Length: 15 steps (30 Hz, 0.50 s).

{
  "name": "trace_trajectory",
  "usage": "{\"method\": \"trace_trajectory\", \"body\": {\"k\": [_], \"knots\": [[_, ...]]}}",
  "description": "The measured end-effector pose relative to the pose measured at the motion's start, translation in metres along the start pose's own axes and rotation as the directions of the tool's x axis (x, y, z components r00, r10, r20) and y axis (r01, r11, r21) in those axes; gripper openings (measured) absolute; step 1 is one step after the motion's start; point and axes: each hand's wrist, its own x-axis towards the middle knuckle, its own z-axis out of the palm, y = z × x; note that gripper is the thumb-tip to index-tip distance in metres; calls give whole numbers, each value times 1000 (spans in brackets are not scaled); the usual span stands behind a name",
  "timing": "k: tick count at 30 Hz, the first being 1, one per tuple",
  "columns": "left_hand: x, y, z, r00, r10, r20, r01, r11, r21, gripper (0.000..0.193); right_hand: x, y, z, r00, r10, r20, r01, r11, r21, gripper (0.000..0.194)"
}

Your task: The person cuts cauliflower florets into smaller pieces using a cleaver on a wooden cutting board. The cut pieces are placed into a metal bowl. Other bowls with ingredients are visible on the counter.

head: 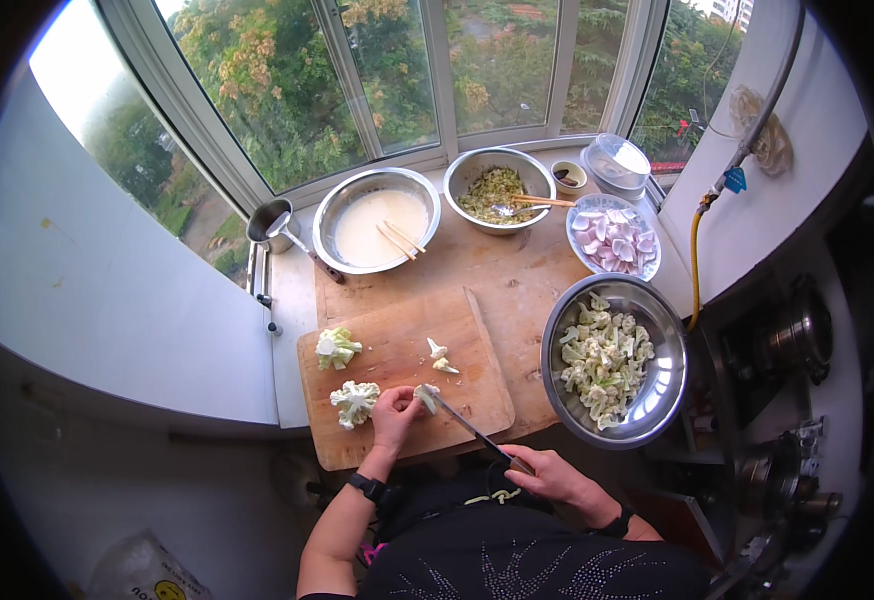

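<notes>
My right hand grips the handle of a kitchen knife. The blade points up and left, its tip at a cauliflower floret. My left hand is at the floret's left side with its fingertips close together; whether it pinches the floret is hard to tell. Left of that hand lies a larger cauliflower piece, and above it another piece with its cut stem up. Small cut florets lie near the middle of the wooden cutting board. A steel bowl of florets stands to the right.
Along the window stand a steel pot with a ladle, a bowl of pale liquid with chopsticks, a bowl of chopped greens, a small cup and plastic containers. A plate of pinkish-white pieces sits above the floret bowl.
</notes>
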Motion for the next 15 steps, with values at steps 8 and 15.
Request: {"method": "trace_trajectory", "body": {"k": [8, 15], "knots": [[-2, -1, 1, 997, 59, -40, -56, 997, 61, 17, 3, 2, 4, 999, -50, -6, 49, 993, -104, 47], [0, -6, -1, 995, 88, -47, -83, 992, 93, 19, 2, 1, 22, 990, -120, -71, 85, 926, -369, 47]]}}
